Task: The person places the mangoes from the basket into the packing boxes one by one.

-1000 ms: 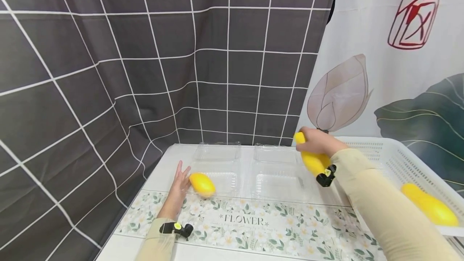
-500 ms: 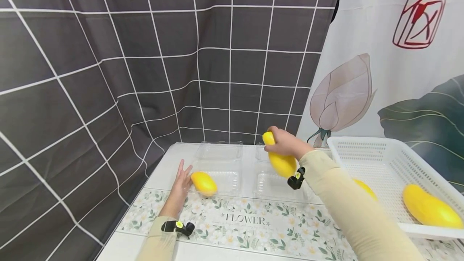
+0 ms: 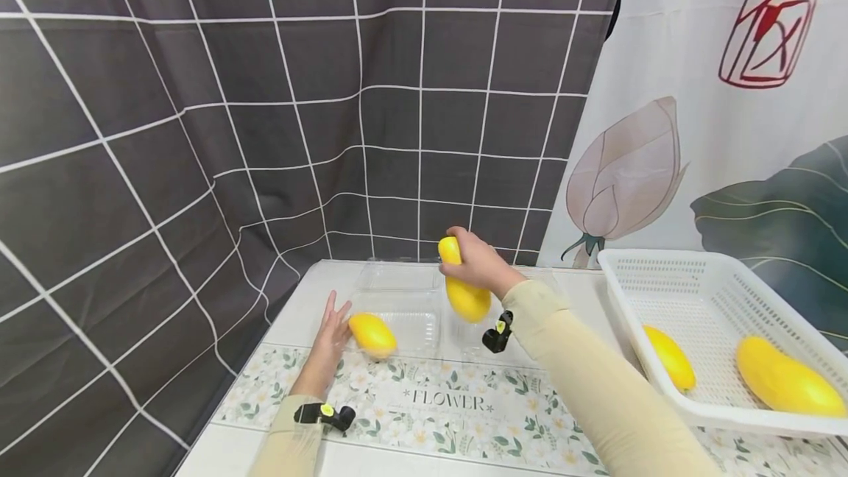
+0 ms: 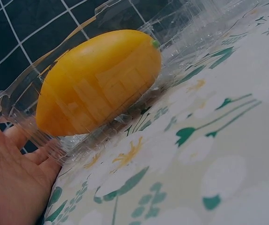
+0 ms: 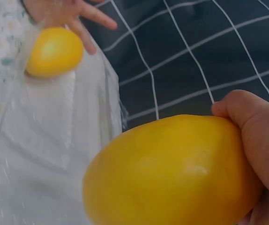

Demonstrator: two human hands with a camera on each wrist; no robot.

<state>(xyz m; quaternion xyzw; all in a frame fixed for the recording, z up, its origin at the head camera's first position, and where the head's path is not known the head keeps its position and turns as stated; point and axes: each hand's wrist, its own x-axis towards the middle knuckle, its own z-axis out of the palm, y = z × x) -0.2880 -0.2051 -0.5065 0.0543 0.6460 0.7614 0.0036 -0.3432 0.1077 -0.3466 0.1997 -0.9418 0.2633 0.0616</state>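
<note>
My right hand (image 3: 483, 265) grips a yellow mango (image 3: 467, 302) near its upper end, raised over the space between two clear plastic clamshell boxes. In the right wrist view the held mango (image 5: 167, 173) fills the lower part, thumb along its side. Another mango (image 3: 372, 335) lies at the left end of the left box (image 3: 420, 330), whose lid is folded back. Fingers spread, my left hand (image 3: 327, 343) rests against that box's left wall; the left wrist view shows the hand (image 4: 12, 178) touching the clear plastic beside the mango (image 4: 99, 82). My right hand and forearm partly hide the right box (image 3: 467, 341).
At the right stands a white perforated basket (image 3: 612, 271) with a mango (image 3: 670, 359) on its left side and another mango (image 3: 788, 380) on its right. A floral "FLOWER" mat (image 3: 444, 425) runs along the table front. A dark gridded curtain (image 3: 391, 124) hangs behind.
My right hand has carried its mango leftward from beside the basket, across the right box towards the left one. The basket is more exposed now. My left hand stays at the left box.
</note>
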